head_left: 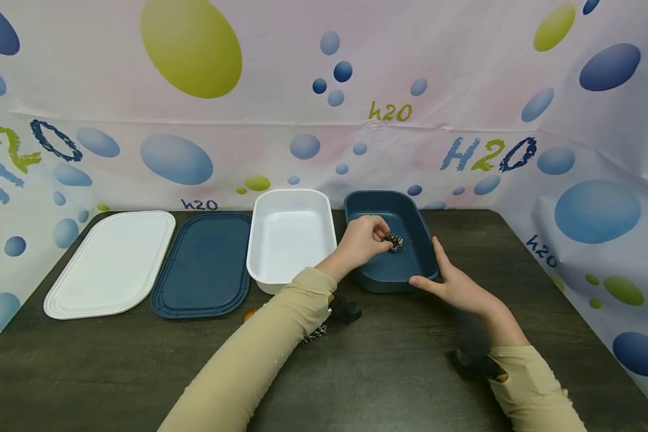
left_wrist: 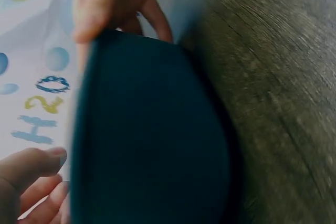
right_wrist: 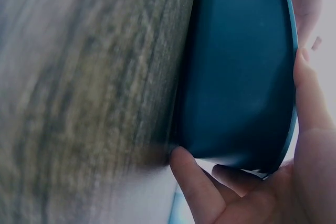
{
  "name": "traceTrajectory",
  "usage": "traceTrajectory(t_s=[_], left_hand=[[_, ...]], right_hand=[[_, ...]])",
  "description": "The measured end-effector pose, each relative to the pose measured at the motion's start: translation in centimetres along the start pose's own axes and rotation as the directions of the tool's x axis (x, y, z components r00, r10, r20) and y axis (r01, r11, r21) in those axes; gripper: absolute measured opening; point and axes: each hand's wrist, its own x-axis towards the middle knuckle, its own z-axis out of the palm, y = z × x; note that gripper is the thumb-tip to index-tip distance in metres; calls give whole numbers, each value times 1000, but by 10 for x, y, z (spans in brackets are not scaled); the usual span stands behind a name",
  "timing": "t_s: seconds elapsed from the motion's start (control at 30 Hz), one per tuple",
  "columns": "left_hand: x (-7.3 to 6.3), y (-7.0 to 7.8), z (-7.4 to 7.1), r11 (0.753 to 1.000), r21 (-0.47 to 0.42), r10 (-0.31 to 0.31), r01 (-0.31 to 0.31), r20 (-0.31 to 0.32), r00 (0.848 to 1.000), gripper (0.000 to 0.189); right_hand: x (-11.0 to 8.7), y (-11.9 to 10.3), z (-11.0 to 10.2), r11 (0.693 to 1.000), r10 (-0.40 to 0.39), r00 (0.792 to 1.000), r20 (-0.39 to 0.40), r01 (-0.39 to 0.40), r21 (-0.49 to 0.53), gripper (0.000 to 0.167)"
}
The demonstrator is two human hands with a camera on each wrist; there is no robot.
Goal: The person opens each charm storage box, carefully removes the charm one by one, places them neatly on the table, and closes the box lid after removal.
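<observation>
My left hand [head_left: 362, 240] reaches into the dark blue container [head_left: 386, 287], pinching a small pine cone [head_left: 394, 242] with pale-tipped scales at its fingertips. In the left wrist view, the left thumb and fingers [left_wrist: 39, 182] show beside the container wall, which hides the cone. My right hand [head_left: 459, 288] grips the container's near right corner. The right wrist view shows its thumb [right_wrist: 310, 93] along the rim and its fingers [right_wrist: 197, 187] against the outer side and by the base.
Left of the blue container stands a white container [head_left: 291, 240]. Farther left lie a dark blue lid [head_left: 202, 264] and a white lid [head_left: 113, 261]. Another pine cone [head_left: 315, 333] and an orange object [head_left: 249, 314] peek out around my left forearm on the dark wooden table [head_left: 389, 372].
</observation>
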Motion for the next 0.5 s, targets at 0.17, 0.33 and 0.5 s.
traceTrajectory(t_s=[0.17,0.33,0.5], left_hand=[[7,-6,12,1000,22,-10,11,-36,999,29],[9,-5,20,992,121,-21,24,-23,1000,39],[11,-2,26,947,317,-53,49,5,999,45]], right_hand=[[1,1,2,1000,-1,1000,2,1,4,103],[1,2,1,1000,-7,1000,4,7,15,103],[2,2,-1,1000,-8,1000,-2,8,5,103]])
